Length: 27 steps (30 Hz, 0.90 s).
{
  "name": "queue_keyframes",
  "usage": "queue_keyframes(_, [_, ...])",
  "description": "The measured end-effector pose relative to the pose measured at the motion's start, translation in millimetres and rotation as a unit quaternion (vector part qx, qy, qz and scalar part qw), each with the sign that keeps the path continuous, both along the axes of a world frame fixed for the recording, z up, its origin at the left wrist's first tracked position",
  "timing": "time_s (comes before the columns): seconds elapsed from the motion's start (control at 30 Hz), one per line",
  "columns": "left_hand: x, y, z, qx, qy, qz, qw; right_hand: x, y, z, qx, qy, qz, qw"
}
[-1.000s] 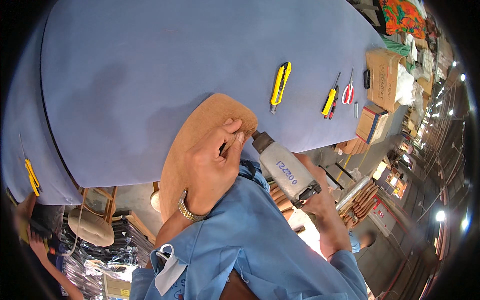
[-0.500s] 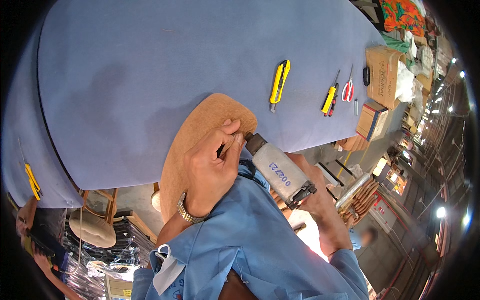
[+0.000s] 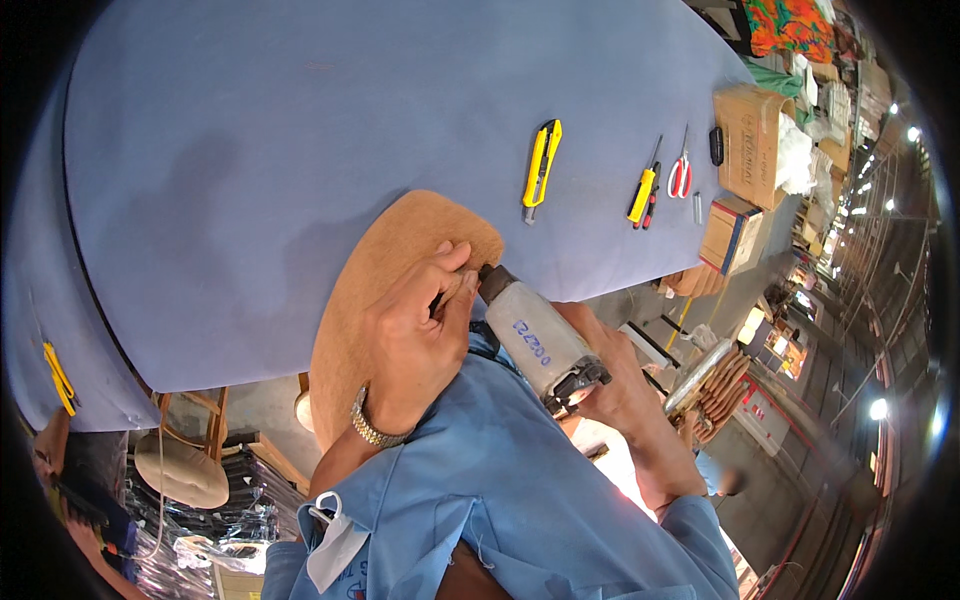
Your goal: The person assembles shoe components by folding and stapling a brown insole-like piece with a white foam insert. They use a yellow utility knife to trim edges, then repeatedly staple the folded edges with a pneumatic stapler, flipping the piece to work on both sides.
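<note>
A brown fabric-covered curved panel (image 3: 375,260) leans from the blue tabletop toward my body. Over its face, my left hand (image 3: 420,315) is closed, thumb and bent fingers pinched together close to its upper right edge. What lies between those fingertips is hidden. My right hand (image 3: 600,365) is wrapped round a grey hand-held power tool (image 3: 540,335) from behind and below. The tool's black nose points up and left, right beside my left fingertips and against or just above the panel; contact cannot be made out.
On the blue padded table (image 3: 300,100) lie a yellow utility knife (image 3: 542,170), a yellow-handled screwdriver (image 3: 643,190) and red-handled scissors (image 3: 680,178). Cardboard boxes (image 3: 745,145) stand at the right. Another person's hand (image 3: 50,445) is at far left near a second yellow knife (image 3: 60,378).
The view has shifted slightly, so the table tools appear a little further left. Both hands, the panel and the power tool keep nearly the same places relative to each other.
</note>
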<state>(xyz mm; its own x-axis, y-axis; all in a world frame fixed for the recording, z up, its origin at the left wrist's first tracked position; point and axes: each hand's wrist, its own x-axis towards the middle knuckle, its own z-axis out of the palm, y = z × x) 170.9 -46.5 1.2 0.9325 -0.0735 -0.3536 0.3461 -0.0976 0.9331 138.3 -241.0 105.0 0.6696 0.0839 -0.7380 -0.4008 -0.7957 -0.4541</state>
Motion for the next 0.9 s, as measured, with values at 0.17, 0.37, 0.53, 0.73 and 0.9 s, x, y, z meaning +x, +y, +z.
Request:
queue_keyframes(0.17, [-2.7,3.3,-6.0,-0.003,-0.008,-0.013,1.000,5.9,5.3,2.9,0.004,0.006,-0.016,1.000])
queue_keyframes(0.37, [-4.8,-1.0,-9.4,-0.001,-0.005,-0.014,1.000,3.1,6.1,-0.6,0.018,-0.013,-0.045,0.999])
queue_keyframes(0.53, [-1.6,1.9,-3.2,0.020,-0.024,-0.016,0.999,-19.0,-1.0,-20.7,0.064,-0.092,-0.051,0.992])
queue_keyframes(0.73, [-2.1,8.5,-3.1,0.006,-0.047,0.001,0.999,-52.5,-5.2,-42.1,0.088,-0.267,-0.090,0.956])
queue_keyframes(0.9, [-0.1,11.9,-2.0,0.067,-0.078,-0.029,0.994,-75.9,-51.7,-88.0,0.048,-0.264,-0.249,0.931])
